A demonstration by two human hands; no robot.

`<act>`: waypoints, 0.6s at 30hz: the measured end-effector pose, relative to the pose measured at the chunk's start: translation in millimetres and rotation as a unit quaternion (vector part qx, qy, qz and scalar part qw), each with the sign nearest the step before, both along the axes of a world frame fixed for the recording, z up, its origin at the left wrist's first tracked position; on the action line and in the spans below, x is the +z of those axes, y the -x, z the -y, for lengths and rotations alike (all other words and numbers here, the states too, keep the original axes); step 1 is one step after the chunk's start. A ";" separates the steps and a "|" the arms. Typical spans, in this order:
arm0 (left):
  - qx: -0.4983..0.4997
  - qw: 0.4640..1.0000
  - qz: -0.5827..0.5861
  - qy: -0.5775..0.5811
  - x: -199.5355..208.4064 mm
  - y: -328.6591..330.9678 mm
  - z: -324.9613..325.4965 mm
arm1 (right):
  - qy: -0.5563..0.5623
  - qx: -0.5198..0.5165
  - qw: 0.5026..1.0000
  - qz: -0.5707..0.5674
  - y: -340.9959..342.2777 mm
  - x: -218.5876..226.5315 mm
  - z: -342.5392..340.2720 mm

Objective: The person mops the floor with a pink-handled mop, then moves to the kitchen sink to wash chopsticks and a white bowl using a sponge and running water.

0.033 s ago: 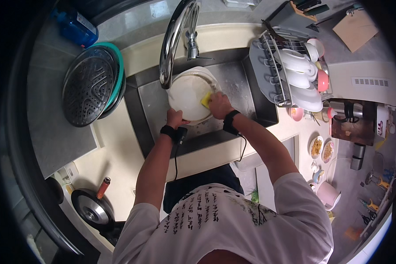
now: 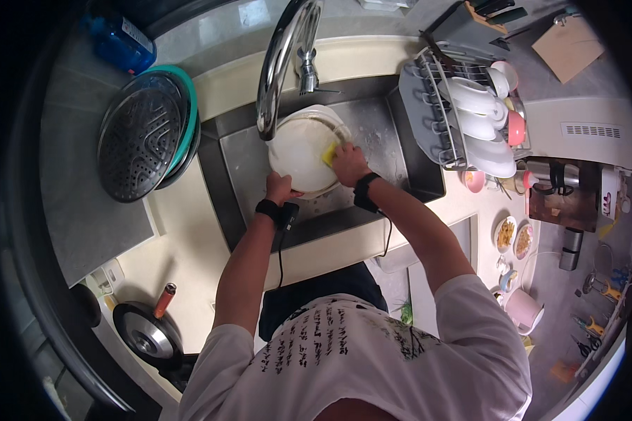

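In the sink a round white pot, its rim cream-coloured, lies with its inside facing up. The fingers of my left hand close on its near-left rim. My right hand presses a yellow sponge against the inner right side of the pot. Part of the sponge is hidden by my fingers. Above the pot's far-left side arches the chrome faucet; I see no water stream from it.
Right of the sink stands a dish rack with white plates and bowls. On the left, a perforated steamer tray leans with a teal basin beside a blue bottle. A lidded pan sits lower left. Two food dishes are at right.
My right hand and the sponge have shifted very slightly toward the far side of the pot. My left hand keeps its place on the rim.
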State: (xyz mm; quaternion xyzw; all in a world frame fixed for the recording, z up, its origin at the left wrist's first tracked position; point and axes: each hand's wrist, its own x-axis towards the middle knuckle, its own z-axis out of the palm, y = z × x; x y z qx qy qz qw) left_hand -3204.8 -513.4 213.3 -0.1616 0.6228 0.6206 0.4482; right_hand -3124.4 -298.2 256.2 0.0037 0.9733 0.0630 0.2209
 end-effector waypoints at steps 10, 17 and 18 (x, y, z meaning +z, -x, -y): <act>0.021 0.999 -0.041 0.005 0.2 -8.6 2.3 | 0.237 -0.126 0.950 -0.157 89.6 -41.4 50.7; 0.039 0.999 -0.029 -0.016 4.2 -7.7 1.2 | 0.137 0.060 0.975 -0.167 86.5 -23.1 35.2; 0.040 0.999 -0.010 -0.014 5.6 -8.2 1.3 | 0.113 0.062 0.976 -0.177 89.5 -25.5 27.4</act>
